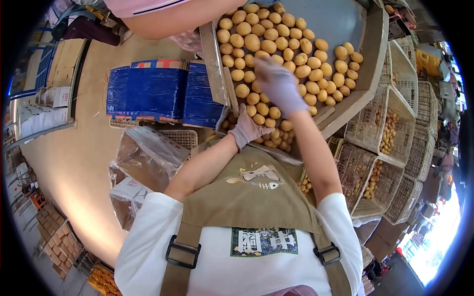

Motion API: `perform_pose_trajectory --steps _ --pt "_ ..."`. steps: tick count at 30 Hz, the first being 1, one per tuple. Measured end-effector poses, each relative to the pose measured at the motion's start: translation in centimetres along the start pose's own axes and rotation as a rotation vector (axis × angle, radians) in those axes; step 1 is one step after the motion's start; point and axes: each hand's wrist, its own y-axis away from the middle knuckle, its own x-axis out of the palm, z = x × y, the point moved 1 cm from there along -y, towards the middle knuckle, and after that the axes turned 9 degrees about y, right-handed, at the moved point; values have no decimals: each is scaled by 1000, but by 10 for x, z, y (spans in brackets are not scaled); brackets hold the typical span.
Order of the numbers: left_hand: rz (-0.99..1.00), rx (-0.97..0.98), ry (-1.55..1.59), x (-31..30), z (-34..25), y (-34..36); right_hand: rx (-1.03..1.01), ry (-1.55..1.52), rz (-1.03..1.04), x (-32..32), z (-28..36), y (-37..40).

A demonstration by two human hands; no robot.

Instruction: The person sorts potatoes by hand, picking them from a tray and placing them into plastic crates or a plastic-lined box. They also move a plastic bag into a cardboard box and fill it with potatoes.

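Observation:
Round yellow-brown produce, like small potatoes or fruit [269, 47], covers much of a grey sorting tray [335, 19]. My left hand [245, 129], in a pale glove, rests by the tray's near left corner with its fingers spread. Several of the round pieces lie against it, and nothing shows held in it. Over the middle of the tray is my right hand [281, 86], also gloved. Motion smears its fingers, so any hold is hidden. Below both hands, more pieces [281, 138] are heaped at the near end, partly covered by my arms.
Plastic crates [360, 167] stand stacked at the right, some with the same produce. Blue-wrapped boxes [148, 91] and a clear plastic-lined carton [143, 158] are at the left. Another person's arm [182, 19] reaches in at the top, close to the tray.

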Motion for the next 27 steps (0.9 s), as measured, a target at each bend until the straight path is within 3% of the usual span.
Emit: perform_pose_trajectory --steps 2,5,7,8,9,11,12,14,16,17,18,20,22,23,24,25,26,27 --pt "58 -27 48 -4 -3 -2 -83 181 40 36 30 -29" --pt "136 -42 18 -14 -5 -6 -62 359 276 42 34 -42" --pt "269 106 -474 -51 -14 -29 -9 358 337 41 21 -44" --pt "269 129 -562 -60 -14 -34 23 355 387 40 16 -44" --pt "269 152 -651 -67 -15 -39 -16 402 331 33 14 -37" --pt "267 174 -815 -65 -16 -35 -189 253 -9 30 7 -9" --pt "248 118 -683 -53 -15 -28 -268 180 -180 30 2 10" --pt "192 19 -411 -30 -12 -14 -290 176 -165 36 -10 59" --pt "123 -135 8 -22 -16 -12 -182 92 14 39 -24 112" --pt "241 15 -333 -29 -11 -16 -117 109 16 37 -31 127" --pt "81 -81 -164 -15 -13 -7 -48 124 18 36 -36 140" --pt "81 -95 -103 4 -8 3 81 122 -112 33 -42 147" --pt "56 -104 -63 15 -2 9 103 181 -20 43 -47 151" --pt "292 29 -464 7 -4 5 99 175 51 49 -54 152" --pt "389 43 -579 3 -6 2 181 72 91 49 -62 144" --pt "487 66 -688 -1 -8 0 291 25 -36 47 -66 137" --pt "432 -24 -513 -1 -10 1 394 -21 -161 47 -65 130" --pt "373 -109 -336 -2 -11 3 346 106 -178 47 -57 126"
